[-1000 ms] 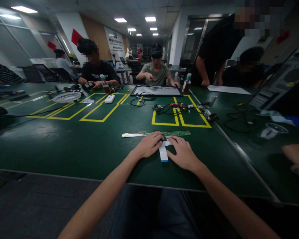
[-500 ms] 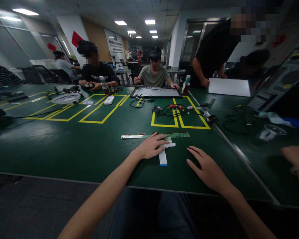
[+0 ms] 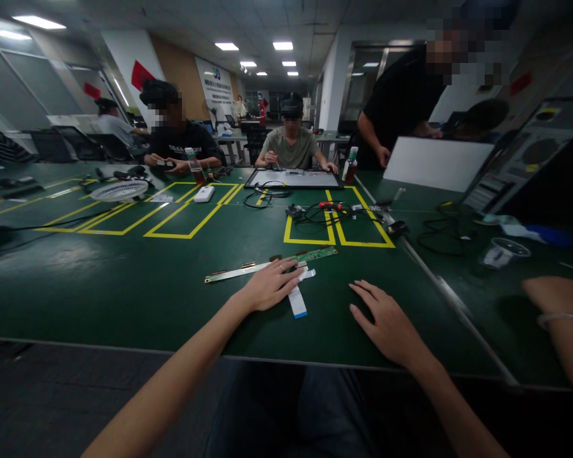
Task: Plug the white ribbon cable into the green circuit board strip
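Observation:
A long, narrow circuit board (image 3: 229, 273) lies slantwise on the green table, its right end farther from me. My left hand (image 3: 271, 285) rests over the middle of the board with fingers stretched out, covering part of it. From beneath those fingers comes a white ribbon cable (image 3: 297, 301) with a blue end, pointing toward me; another short white strip shows beside it. To the right, my right hand (image 3: 386, 321) is over the bare tabletop, fingers apart and holding nothing.
Black cables (image 3: 310, 213) and a red tool lie beyond the board within yellow tape lines. A white fan (image 3: 119, 189) is at far left. A computer case (image 3: 520, 156) stands right. Another person's arm (image 3: 561, 305) rests at the right edge; several people sit or stand around.
The board has shifted left and turned, its left end now nearer me. My left hand and the ribbon cable moved left with it. My right hand stays apart from the board.

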A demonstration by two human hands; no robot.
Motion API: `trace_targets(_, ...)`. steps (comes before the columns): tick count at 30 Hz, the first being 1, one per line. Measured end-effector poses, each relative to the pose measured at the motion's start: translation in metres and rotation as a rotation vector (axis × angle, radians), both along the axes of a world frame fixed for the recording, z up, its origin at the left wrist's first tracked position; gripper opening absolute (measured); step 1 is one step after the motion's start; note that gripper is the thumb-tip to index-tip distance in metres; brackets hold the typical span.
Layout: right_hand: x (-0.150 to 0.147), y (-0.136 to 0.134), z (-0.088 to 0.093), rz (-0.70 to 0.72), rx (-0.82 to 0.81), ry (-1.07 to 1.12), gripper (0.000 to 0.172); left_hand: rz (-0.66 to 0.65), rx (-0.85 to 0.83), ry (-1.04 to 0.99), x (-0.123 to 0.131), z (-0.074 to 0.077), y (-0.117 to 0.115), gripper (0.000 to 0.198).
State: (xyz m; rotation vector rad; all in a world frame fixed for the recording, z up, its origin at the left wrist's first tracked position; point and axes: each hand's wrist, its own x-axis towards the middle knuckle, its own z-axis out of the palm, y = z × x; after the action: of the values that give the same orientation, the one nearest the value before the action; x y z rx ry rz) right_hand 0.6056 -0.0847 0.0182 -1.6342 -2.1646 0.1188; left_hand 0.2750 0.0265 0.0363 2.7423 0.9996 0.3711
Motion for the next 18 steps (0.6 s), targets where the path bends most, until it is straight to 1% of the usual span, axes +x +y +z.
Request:
trace_targets(3,0.000,0.000,0.000,0.003,0.006,0.013,0.052,0.085,0.024,0.023,-0.033,0.001,-0.012,0.056)
trace_targets(6,0.000,0.000,-0.001,0.005,0.012,0.018,0.052,0.185,0.029,0.068,-0.076,-0.001,-0.031,0.055)
trace_targets(12,0.000,0.000,-0.002,-0.007,0.004,0.019,0.053,0.475,0.019,0.123,-0.175,-0.008,-0.069,0.057)
trace_targets(15,-0.001,0.000,-0.003,-0.011,0.008,0.012,0.053,0.602,-0.010,0.122,-0.227,-0.011,-0.081,0.061)
trace_targets(18,-0.001,0.000,-0.003,-0.008,0.023,0.015,0.052,0.738,-0.056,0.132,-0.278,-0.012,-0.088,0.065)
